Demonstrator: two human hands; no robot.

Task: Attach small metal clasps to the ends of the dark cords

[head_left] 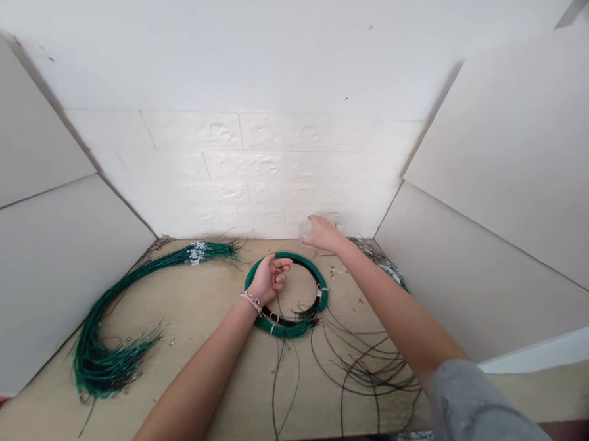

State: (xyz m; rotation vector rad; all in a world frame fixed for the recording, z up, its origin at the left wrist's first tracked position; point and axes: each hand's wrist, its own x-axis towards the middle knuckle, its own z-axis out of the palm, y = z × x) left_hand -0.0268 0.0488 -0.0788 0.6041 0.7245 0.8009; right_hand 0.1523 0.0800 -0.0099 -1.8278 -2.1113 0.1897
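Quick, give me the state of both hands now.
Left hand: closed on the coiled green wire ring.
Right hand: closed around a small clear cup by the back wall.

The left hand [268, 278] rests curled on the green wire coil [289, 312] lying on the tabletop [203, 347]. The right hand [323, 234] reaches to the back wall, touching a small clear cup [304, 229]. A long green wire bundle [121, 317] lies well to the left.
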